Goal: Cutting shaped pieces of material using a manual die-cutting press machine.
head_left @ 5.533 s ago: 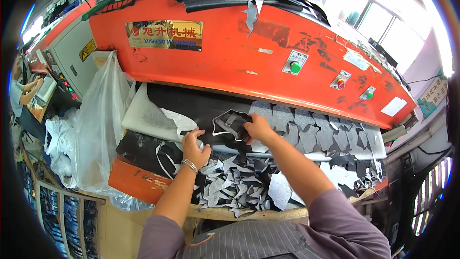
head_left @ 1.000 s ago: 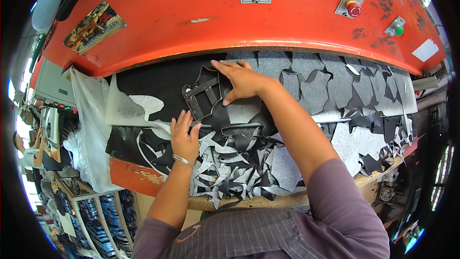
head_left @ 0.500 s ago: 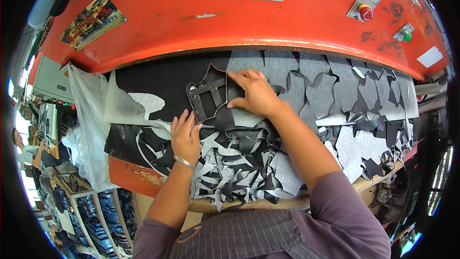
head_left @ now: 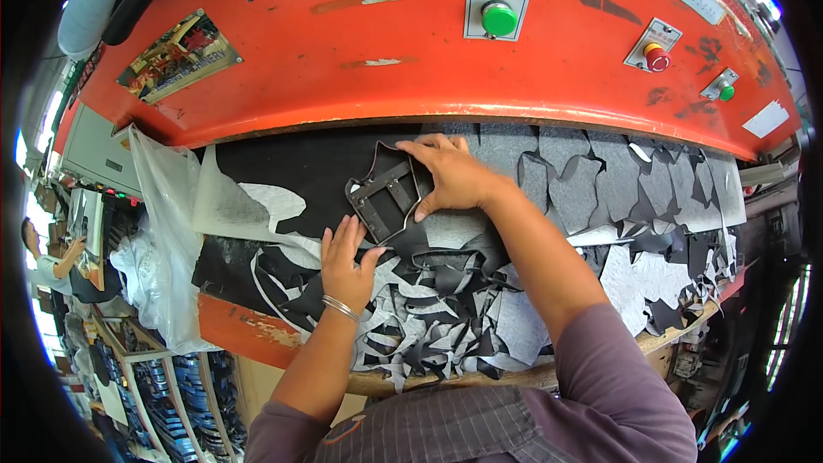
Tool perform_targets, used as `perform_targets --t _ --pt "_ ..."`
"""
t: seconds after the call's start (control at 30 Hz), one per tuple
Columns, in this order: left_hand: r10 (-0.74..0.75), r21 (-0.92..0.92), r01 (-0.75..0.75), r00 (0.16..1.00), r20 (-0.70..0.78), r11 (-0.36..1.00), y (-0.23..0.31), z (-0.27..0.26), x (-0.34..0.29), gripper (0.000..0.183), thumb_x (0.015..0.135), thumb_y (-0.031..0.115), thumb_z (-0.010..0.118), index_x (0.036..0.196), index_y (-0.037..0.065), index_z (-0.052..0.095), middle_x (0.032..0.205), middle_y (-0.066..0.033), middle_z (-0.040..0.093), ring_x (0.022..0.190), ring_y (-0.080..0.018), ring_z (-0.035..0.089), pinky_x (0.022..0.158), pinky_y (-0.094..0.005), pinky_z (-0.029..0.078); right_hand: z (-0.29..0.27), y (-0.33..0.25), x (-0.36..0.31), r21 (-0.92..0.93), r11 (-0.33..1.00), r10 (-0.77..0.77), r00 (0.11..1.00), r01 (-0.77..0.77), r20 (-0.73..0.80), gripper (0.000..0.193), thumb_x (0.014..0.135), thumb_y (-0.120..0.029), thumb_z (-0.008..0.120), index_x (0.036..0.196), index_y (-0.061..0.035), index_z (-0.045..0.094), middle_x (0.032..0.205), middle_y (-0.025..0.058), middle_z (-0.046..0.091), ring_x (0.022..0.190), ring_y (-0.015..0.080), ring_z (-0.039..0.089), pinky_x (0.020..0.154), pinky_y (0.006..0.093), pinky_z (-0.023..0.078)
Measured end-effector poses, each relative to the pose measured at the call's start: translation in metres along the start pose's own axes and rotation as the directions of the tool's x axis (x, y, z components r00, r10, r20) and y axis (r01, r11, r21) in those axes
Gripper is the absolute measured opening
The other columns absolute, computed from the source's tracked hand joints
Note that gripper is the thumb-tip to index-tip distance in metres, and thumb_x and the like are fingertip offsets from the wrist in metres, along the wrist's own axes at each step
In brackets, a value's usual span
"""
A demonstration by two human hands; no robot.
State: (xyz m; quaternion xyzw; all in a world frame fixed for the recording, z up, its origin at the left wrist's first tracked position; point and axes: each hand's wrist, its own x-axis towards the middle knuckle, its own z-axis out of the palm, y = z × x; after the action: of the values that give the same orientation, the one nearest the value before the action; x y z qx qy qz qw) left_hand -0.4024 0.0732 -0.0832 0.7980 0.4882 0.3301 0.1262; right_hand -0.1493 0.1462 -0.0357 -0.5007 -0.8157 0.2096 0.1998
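Observation:
A metal cutting die, a dark outline of blade with a cross-braced frame inside, lies on a black sheet of material. My right hand grips its right side, fingers at the top corner and thumb lower down. Beside the die's lower left edge is my left hand, fingers stretched out and the tips at or close to the metal; whether they press on it I cannot tell. Right of the die, the grey backing is cut through with irregular shapes.
An orange press spans the far side, bearing a green button and a red knob. Black and grey scraps heap along the near edge. Clear plastic sheeting hangs at left; another person stands farther off.
My view has tilted, so the whole scene sits lower in the picture. Both hands keep their places at the die, which shows no clear shift on the sheet.

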Motion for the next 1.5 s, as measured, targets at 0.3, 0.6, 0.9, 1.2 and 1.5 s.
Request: perform_targets --t 0.3,0.6,0.9,1.2,1.5 --pt "-0.034 -0.022 0.034 0.999 -0.022 0.999 -0.006 0.000 0.004 0.037 0.084 0.014 0.065 0.116 -0.003 0.059 0.108 -0.0162 0.068 0.120 -0.0323 0.053 0.109 -0.0494 0.029 0.025 -0.009 -0.021 -0.045 0.988 0.134 0.973 -0.145 -0.188 0.113 0.049 -0.047 0.086 0.143 -0.0072 0.037 0.128 0.0178 0.051 0.120 0.0397 0.041 0.104 0.0445 0.030" --pt "-0.163 -0.173 0.165 0.986 0.027 0.971 -0.002 -0.003 0.003 0.039 0.085 0.006 0.063 0.122 -0.002 0.056 0.115 -0.0157 0.066 0.128 -0.0256 0.049 0.115 -0.0452 0.015 0.028 0.003 -0.018 0.034 0.997 0.075 0.975 -0.070 -0.209 0.109 0.054 -0.041 0.086 0.143 -0.0028 0.035 0.126 0.0164 0.053 0.120 0.0403 0.041 0.105 0.0421 0.032" --pt "-0.187 -0.201 0.185 0.982 0.009 0.962 0.008 -0.007 -0.003 0.042 0.083 0.011 0.066 0.122 -0.003 0.055 0.116 -0.0156 0.066 0.125 -0.0252 0.052 0.110 -0.0403 0.029 0.005 -0.025 -0.052 -0.028 0.988 0.143 0.971 -0.151 -0.191 0.103 0.059 -0.042 0.084 0.141 -0.0006 0.037 0.131 0.0228 0.050 0.125 0.0404 0.041 0.108 0.0450 0.028" --pt "-0.248 -0.484 0.336 0.939 0.238 0.808 0.107 -0.052 0.000 0.033 0.086 0.021 0.068 0.114 0.005 0.063 0.104 -0.0106 0.070 0.096 -0.0198 0.067 0.084 -0.0319 0.051 -0.164 -0.024 -0.230 0.082 0.987 0.135 0.447 -0.137 -0.884 0.052 0.087 -0.018 0.062 0.134 0.0000 0.049 0.139 0.0137 0.049 0.131 0.0271 0.043 0.111 0.0394 0.028" --pt "0.547 -0.365 -0.507 0.837 0.009 0.781 0.286 -0.077 0.063 0.032 0.092 0.031 0.057 0.075 0.006 0.066 0.067 -0.0142 0.064 0.063 -0.0311 0.065 0.059 -0.0399 0.052 -0.306 0.086 -0.376 0.295 0.676 -0.093 -0.475 -0.675 -0.875 0.078 0.095 -0.062 0.022 0.138 0.0005 0.042 0.139 0.0271 0.041 0.132 0.0402 0.036 0.111 0.0489 0.024"
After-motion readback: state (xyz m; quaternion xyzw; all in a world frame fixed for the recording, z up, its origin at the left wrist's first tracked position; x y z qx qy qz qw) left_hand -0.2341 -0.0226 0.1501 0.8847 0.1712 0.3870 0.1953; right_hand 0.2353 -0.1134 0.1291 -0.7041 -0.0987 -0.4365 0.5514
